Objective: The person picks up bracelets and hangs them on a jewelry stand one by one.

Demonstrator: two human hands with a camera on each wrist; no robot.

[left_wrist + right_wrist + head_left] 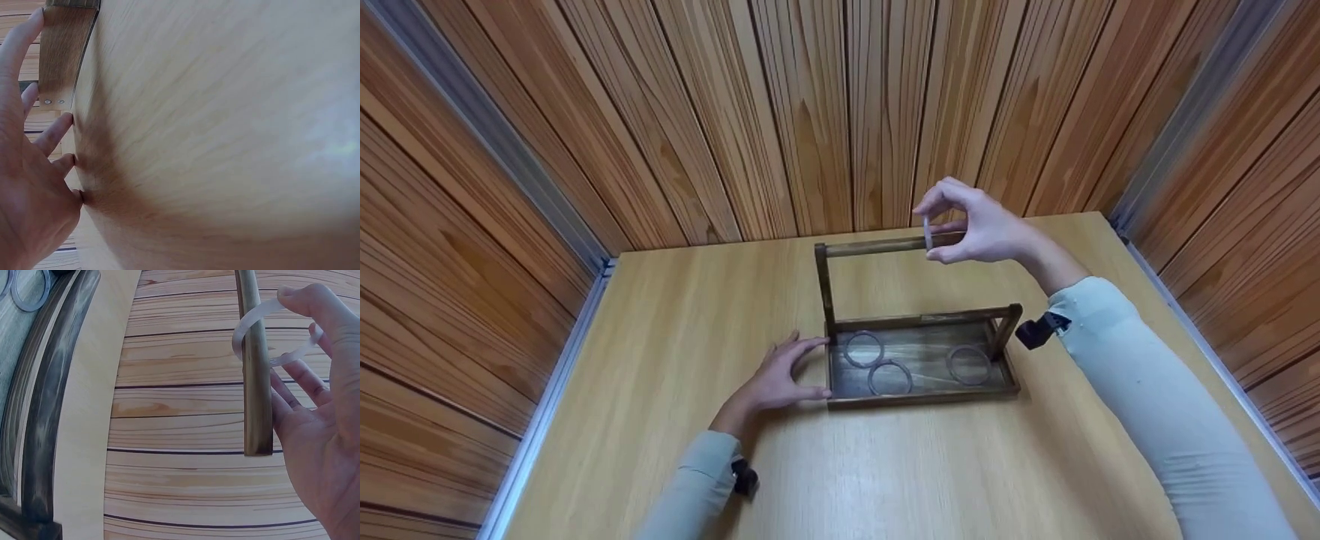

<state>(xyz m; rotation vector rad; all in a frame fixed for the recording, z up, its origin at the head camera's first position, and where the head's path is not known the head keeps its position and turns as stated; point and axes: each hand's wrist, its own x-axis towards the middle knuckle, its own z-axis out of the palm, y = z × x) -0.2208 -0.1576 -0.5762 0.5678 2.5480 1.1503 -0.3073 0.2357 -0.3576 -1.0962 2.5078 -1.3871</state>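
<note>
While the left hand (pixel 780 377), spread and unclenched, touches the stand's (pixel 922 401) dark wooden end, the right hand (pixel 986 229) pinches a smooth, translucent ring (pixel 928 234), upright around the bar (pixel 874 247), its plane crossing that grained rod's left-to-right axis.

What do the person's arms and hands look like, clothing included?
The left hand and right hand are gloveless. The left sleeve and right sleeve are long and pale grey-green. A small black device sits at each wrist; no cables are visible.

Lt grey-grn sleeves (pixel 1140 390), wrinkled; small blk wrist cams (pixel 1039 331).
</note>
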